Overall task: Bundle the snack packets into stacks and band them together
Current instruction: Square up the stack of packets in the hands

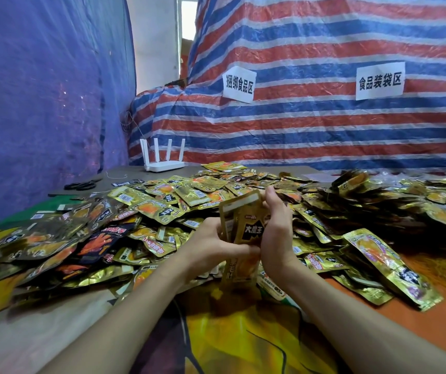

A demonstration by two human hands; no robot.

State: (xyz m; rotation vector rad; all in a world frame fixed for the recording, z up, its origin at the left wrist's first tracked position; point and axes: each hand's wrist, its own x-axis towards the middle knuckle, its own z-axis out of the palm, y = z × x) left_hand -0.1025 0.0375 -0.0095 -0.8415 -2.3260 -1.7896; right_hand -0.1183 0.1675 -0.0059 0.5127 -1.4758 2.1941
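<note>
An upright stack of gold snack packets stands between my two hands at the centre of the view. My left hand grips the stack from the left, fingers curled across its lower front. My right hand clasps it from the right, fingers wrapped over the top edge. Behind and around the hands, a wide heap of loose gold packets covers the table. No band shows on the stack.
A white router stands at the back left, with black scissors near it. A darker pile of packets rises at the right. Striped tarpaulin with two paper signs closes the back; blue sheet on the left.
</note>
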